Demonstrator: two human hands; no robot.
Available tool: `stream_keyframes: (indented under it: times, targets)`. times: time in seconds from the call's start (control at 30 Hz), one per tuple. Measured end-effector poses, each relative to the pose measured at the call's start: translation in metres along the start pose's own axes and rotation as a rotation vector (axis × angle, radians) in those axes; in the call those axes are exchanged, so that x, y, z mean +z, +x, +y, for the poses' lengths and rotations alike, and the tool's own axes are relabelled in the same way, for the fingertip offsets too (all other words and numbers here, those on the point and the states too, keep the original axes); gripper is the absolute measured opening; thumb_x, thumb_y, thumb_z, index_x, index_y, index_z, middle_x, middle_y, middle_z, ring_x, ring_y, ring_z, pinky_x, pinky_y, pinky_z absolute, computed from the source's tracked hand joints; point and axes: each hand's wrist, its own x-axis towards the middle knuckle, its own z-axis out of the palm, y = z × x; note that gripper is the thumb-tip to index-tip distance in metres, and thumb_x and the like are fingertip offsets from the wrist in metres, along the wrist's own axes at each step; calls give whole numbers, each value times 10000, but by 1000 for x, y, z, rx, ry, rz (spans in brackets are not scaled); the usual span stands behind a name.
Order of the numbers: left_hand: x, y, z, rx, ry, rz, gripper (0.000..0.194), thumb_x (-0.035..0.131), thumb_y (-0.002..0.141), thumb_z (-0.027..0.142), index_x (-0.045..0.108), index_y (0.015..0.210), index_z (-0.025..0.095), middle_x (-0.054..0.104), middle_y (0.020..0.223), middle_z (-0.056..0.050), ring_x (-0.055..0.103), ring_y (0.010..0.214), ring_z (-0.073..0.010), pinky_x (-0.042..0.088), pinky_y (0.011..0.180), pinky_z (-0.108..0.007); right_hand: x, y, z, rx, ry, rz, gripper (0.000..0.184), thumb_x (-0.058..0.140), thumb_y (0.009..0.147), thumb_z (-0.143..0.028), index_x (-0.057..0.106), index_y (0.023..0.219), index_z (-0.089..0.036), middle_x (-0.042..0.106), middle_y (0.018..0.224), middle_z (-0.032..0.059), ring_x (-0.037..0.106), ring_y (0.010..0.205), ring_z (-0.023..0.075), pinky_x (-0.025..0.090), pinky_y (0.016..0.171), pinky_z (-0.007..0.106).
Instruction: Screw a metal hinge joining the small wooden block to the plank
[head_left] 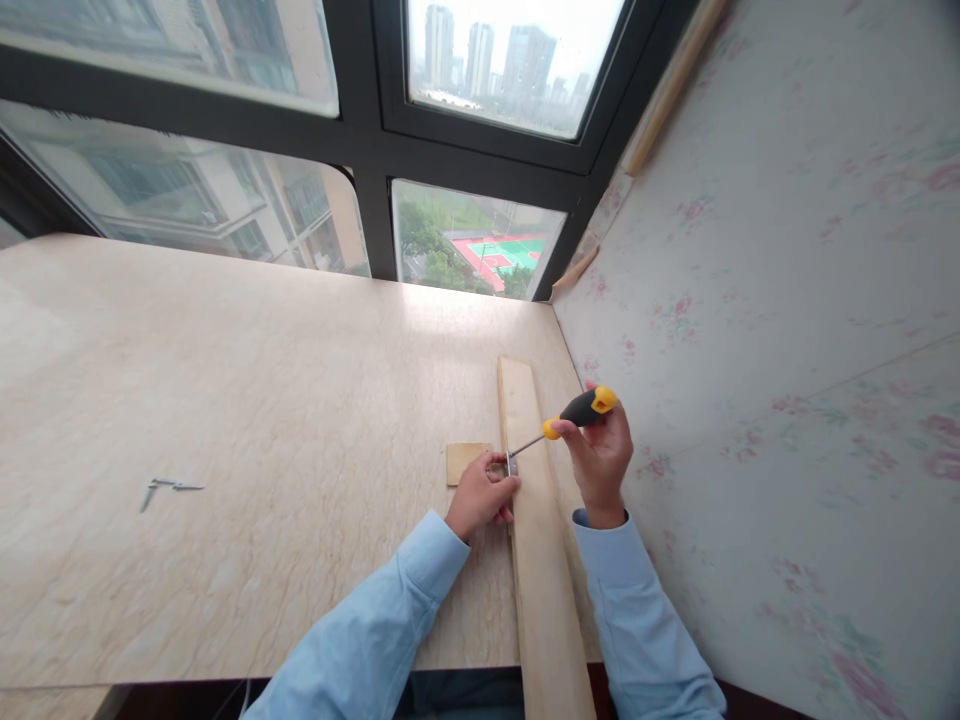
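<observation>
In my right hand (604, 460) is a screwdriver (581, 411) with a black and yellow handle, held at a slant. Its shaft points down and left, and the tip meets a small metal plate (512, 466) at the left edge of a long wooden board (544, 560). My left hand (484, 492) pinches that plate against the board's edge, fingers partly behind it. Whether a screw sits under the tip is too small to tell. Just behind my left hand, a small square piece of wood (466, 464) lies on the stone-patterned surface.
Several loose screws (161, 486) lie to the left on the marbled counter (300, 400). The board runs past the counter's front edge towards me. A floral-papered wall (750, 400) rises close on the right, and dark-framed windows (375, 140) stand at the back.
</observation>
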Motion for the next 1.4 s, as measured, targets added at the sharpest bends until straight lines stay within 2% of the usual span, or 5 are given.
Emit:
stream_keyframes:
  times: [0.37,0.67,0.93,1.17,1.4]
  targets:
    - [1,1,-1,-3,4,3,427,690,790,210,484,1151,114,617,594,29,554,365,-115,354,325,-163,4,-3,-18,-5,136,-157,445,607,882,-405,544,1299,-261,589,1339,112,627,1178,283,505,987,510]
    - [1,1,-1,-6,16,15,426,687,789,210,482,1151,114,618,606,28,548,363,-116,356,324,-175,-3,1,-8,-4,-62,83,645,845,704,-360,611,1284,-205,663,1103,73,675,1034,257,555,944,470]
    - [2,-1,0,-8,11,17,352,634,808,156,467,1116,124,608,603,39,547,361,-112,348,315,-168,-5,0,-13,-51,68,-168,585,640,882,-393,481,1433,-278,574,1377,123,612,1211,288,485,1024,553]
    - [1,-1,0,-16,15,17,348,625,817,150,463,1124,127,611,621,37,549,362,-107,349,316,-166,-4,4,-9,-51,-67,96,574,873,670,-304,641,1189,-224,646,1096,55,657,1044,235,536,978,461]
    - [2,-1,0,-9,13,23,400,607,826,140,438,1188,122,598,604,53,544,356,-108,351,312,-168,-2,0,-20,-33,114,-158,486,622,885,-427,558,1335,-253,610,1327,110,623,1192,289,463,1039,554]
